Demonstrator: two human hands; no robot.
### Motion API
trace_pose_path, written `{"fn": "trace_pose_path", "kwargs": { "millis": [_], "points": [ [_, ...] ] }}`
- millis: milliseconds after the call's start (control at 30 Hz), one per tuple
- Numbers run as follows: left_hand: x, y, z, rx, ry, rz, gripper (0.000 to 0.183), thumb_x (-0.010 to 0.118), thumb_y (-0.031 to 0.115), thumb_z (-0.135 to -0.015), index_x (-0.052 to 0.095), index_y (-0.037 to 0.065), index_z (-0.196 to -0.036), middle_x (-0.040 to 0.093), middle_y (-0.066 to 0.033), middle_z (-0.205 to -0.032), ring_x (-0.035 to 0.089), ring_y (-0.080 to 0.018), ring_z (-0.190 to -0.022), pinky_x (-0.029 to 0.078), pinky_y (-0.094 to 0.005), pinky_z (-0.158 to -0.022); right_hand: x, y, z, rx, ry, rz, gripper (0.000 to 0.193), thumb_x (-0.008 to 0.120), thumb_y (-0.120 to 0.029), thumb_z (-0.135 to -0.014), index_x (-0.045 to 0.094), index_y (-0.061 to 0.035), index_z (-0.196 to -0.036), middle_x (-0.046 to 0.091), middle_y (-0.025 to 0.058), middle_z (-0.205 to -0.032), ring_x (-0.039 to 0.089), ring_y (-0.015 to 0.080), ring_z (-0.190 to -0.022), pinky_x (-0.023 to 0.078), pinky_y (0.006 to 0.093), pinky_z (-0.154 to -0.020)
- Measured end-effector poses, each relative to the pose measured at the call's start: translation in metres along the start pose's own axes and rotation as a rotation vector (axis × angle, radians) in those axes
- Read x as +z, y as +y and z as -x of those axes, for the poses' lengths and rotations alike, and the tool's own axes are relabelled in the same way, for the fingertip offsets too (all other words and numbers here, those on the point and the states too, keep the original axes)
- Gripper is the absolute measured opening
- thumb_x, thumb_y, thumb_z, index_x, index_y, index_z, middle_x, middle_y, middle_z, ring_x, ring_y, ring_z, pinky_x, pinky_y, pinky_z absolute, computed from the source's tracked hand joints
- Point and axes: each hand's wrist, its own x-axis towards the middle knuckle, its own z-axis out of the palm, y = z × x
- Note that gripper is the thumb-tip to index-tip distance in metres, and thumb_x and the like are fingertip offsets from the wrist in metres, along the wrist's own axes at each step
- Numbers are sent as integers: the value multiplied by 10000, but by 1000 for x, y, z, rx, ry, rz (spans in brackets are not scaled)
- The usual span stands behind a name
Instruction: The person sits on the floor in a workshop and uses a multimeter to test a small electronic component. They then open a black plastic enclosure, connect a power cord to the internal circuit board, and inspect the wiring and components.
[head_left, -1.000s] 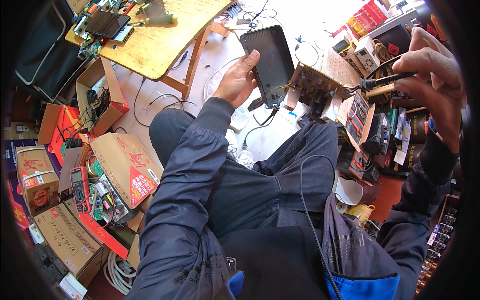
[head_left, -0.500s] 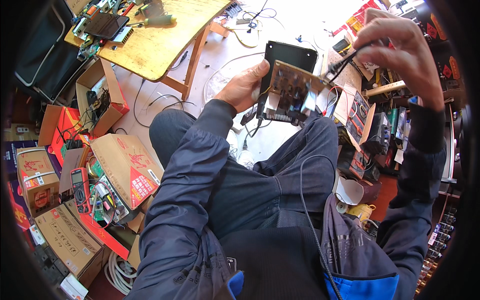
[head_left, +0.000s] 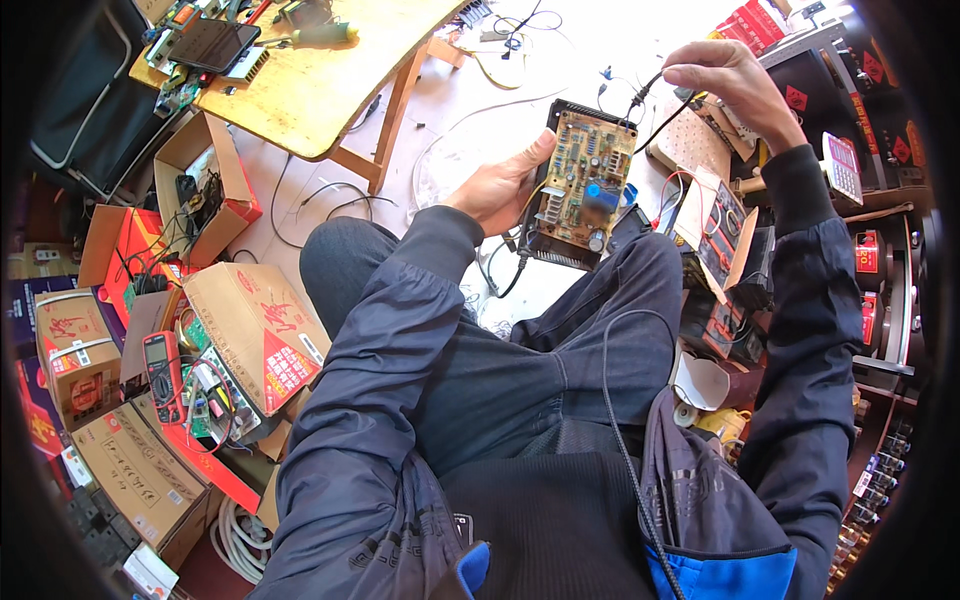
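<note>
My left hand (head_left: 498,192) grips a black metal case (head_left: 553,250) by its left side, thumb along the edge, above my knees. In the case lies a tan circuit board (head_left: 578,160) with its component side up; a blue round part and a silver heat sink show on it. My right hand (head_left: 735,88) is raised to the right of the board, thumb and fingers pinched on a black cable (head_left: 660,128). The cable runs down toward the board's upper right corner. A black cord (head_left: 522,262) with a plug-like end hangs at the case's lower left.
A yellow wooden table (head_left: 310,95) at the upper left bears a phone (head_left: 215,45) and a screwdriver (head_left: 325,34). Cardboard boxes (head_left: 255,330) and a red multimeter (head_left: 163,375) stand at left. Boxes of parts (head_left: 715,235) and a shelf with reels (head_left: 875,250) are at right. Loose wires lie on the floor.
The board, tilted up out of the case before, now lies flatter over it, facing up. My right hand has moved left and is still pinching the cable. My left hand keeps its hold.
</note>
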Motion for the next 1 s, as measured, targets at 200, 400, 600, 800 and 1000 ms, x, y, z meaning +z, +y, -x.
{"fn": "trace_pose_path", "kwargs": {
  "millis": [200, 400, 600, 800, 1000],
  "points": [
    [-12, -7, -11, -12, 49, 192, 551, 471, 437, -1112, 493, 34, -1488, 629, -168, -1397, 644, -247, -1268, 571, -427, -1060, 47, -10, 10, -86, 209, 412, 446, 761, -347, -952, 713, -77, -1304, 708, 135, -1225, 697, 267, -1105, 543, 377, -971],
    [-17, -8, -10, -2, 92, 259, 500, 432, 421, -1128, 499, 62, -1470, 644, -142, -1342, 670, -236, -1216, 609, -432, -1020, 113, -48, 42, -108, 57, 172, 648, 839, -234, -854, 597, -75, -1434, 598, 173, -1379, 644, 319, -1158, 537, 408, -977],
    [-19, -8, -9, 1, 93, 231, 496, 430, 426, -1130, 493, 74, -1473, 643, -123, -1304, 667, -220, -1203, 604, -423, -1021, 140, -42, 43, -149, 75, 147, 632, 814, -167, -802, 605, -41, -1385, 610, 183, -1330, 668, 371, -1129, 542, 438, -982],
    [-19, -9, -12, 16, 135, 208, 502, 429, 432, -1130, 496, 63, -1465, 644, -125, -1291, 669, -222, -1192, 602, -420, -1022, 147, -35, 44, -135, 72, 170, 431, 791, -177, -826, 692, -35, -1221, 605, 185, -1359, 664, 376, -1157, 540, 453, -988],
    [-22, -9, -13, 11, 45, 251, 510, 432, 437, -1129, 493, 57, -1464, 647, -133, -1297, 670, -229, -1190, 595, -422, -1030, 150, -34, 49, -158, 167, 122, 368, 776, -179, -836, 720, -56, -1179, 613, 185, -1353, 665, 382, -1181, 538, 444, -1017]
  ]
}}
